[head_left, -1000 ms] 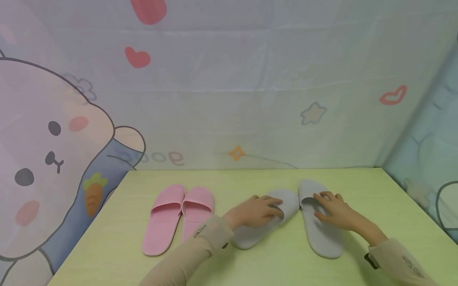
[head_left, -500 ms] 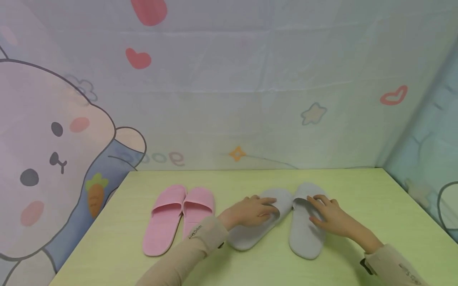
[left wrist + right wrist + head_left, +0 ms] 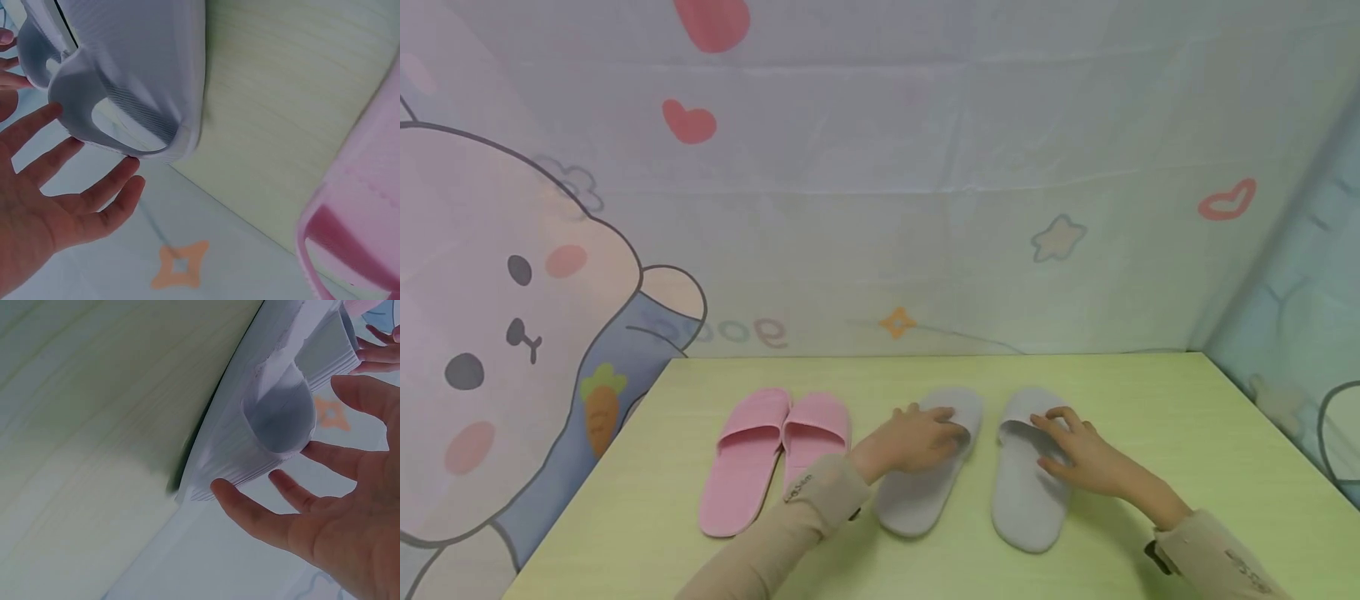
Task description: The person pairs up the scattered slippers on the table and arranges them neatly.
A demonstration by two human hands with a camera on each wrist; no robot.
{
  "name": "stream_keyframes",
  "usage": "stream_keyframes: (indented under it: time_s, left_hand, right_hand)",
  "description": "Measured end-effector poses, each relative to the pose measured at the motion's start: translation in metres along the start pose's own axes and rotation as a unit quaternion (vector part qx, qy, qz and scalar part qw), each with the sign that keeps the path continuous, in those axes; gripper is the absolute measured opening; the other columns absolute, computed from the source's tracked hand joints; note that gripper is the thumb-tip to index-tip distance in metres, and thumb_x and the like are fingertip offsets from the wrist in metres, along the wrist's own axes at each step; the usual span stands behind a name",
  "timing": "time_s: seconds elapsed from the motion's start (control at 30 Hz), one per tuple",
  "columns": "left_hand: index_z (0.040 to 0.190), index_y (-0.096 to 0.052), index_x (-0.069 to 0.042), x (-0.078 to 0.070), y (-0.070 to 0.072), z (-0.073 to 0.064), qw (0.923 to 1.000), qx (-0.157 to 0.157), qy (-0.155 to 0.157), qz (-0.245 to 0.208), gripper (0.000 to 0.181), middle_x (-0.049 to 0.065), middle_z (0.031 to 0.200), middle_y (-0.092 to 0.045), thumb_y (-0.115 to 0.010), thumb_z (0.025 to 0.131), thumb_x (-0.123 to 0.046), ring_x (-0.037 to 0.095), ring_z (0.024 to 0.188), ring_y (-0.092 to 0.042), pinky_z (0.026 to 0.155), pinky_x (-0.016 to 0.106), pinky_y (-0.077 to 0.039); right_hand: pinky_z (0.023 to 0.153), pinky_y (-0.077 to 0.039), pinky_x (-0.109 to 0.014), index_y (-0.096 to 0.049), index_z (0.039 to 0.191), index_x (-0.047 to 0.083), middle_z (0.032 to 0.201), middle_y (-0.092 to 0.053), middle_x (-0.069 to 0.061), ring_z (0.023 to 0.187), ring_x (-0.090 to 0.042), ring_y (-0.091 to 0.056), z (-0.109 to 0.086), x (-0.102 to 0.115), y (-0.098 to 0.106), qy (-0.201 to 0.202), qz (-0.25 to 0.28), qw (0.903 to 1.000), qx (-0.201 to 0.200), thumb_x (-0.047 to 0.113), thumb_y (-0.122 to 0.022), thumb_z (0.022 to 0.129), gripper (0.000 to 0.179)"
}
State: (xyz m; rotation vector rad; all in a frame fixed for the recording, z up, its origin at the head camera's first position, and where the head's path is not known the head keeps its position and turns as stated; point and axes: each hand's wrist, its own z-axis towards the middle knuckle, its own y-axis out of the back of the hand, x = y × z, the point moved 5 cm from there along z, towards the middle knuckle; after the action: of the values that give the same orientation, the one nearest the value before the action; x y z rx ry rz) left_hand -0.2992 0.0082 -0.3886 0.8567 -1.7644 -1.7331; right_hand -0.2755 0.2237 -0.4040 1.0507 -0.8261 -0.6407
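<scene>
Two light grey slippers lie on the table in the head view, toes toward the back. The left grey slipper (image 3: 917,500) slants with its toe to the right, while the right grey slipper (image 3: 1030,512) points almost straight back. My left hand (image 3: 913,440) rests over the left slipper's strap (image 3: 115,106); in the left wrist view its fingertips touch the strap's edge and outside. My right hand (image 3: 1090,458) lies at the right side of the other slipper, and its spread fingers (image 3: 334,459) touch that strap (image 3: 281,419). A gap separates the two slippers.
A pair of pink slippers (image 3: 737,492) stands side by side on the left of the pale yellow-green table (image 3: 1187,433); my left sleeve (image 3: 820,500) covers part of one. A printed cloth (image 3: 880,233) hangs behind the table, with another on the right.
Both grey slippers have moved left under my hands and turned straighter. Their toes touched before and now stand apart. The pink slippers have not moved.
</scene>
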Motion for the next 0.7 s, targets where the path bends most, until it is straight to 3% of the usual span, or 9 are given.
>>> stream_keyframes:
  time_s: [0.3,0.7]
  left_hand:
    - [0.128,-0.047,-0.030,0.009,0.000,-0.011,0.9990,-0.002,0.044,-0.011,0.037,0.002,0.140,-0.040,-0.035,0.094,-0.035,0.045,0.117,-0.043,0.089,0.058,-0.038]
    - [0.130,-0.045,-0.027,0.015,-0.003,-0.029,0.9971,-0.019,0.071,0.019,0.039,0.004,0.139,-0.041,-0.037,0.093,-0.036,0.043,0.114,-0.045,0.087,0.055,-0.039]
  right_hand:
    - [0.079,-0.042,-0.054,-0.037,0.132,-0.003,0.129,-0.037,-0.028,0.106,-0.048,-0.042,0.009,0.014,-0.011,0.032,0.035,0.9985,0.028,0.018,-0.061,0.083,0.058]
    - [0.090,-0.037,-0.057,-0.031,0.135,-0.004,0.138,-0.030,-0.030,0.118,-0.050,-0.035,0.024,0.033,-0.025,0.054,0.049,0.9960,0.052,0.019,-0.059,0.084,0.062]
